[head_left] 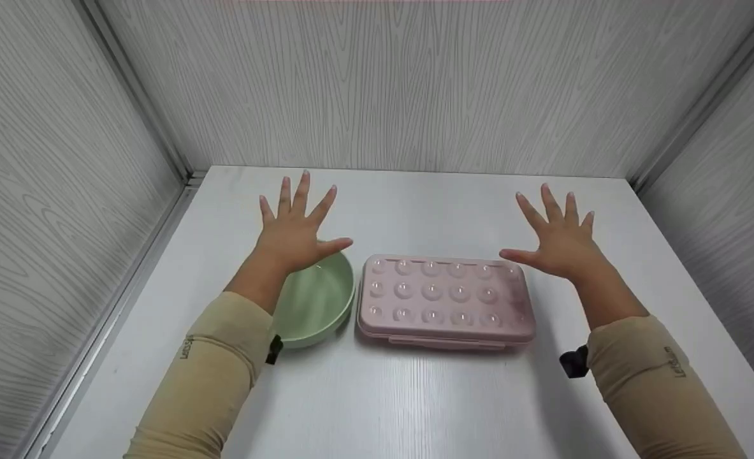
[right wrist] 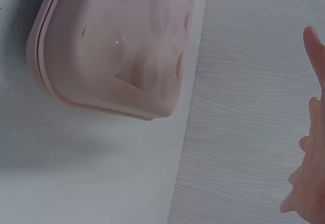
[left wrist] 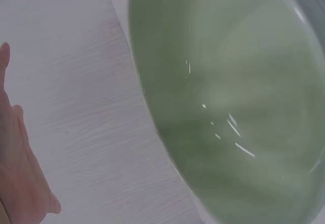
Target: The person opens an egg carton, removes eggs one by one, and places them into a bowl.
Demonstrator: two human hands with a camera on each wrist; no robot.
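Observation:
My left hand (head_left: 289, 239) is spread wide with nothing in it, over the far left edge of a green bowl (head_left: 316, 296). The bowl's inside shows no contents in the left wrist view, where the hand (left wrist: 23, 168) appears at the left edge. To the bowl's right lies a pink egg box (head_left: 447, 299) with a closed lid of rows of clear rounded bumps. Beyond its far right corner my right hand (head_left: 561, 245) is held with fingers splayed and holds nothing. In the right wrist view a rounded end of the egg box (right wrist: 117, 56) shows.
Both things stand on a white table (head_left: 402, 401). A wood-grain panel (head_left: 383, 83) rises behind it, with side panels (head_left: 39, 159) at left and right. Dark wrist cameras (head_left: 574, 362) stick out from beneath the beige sleeves (head_left: 657, 382).

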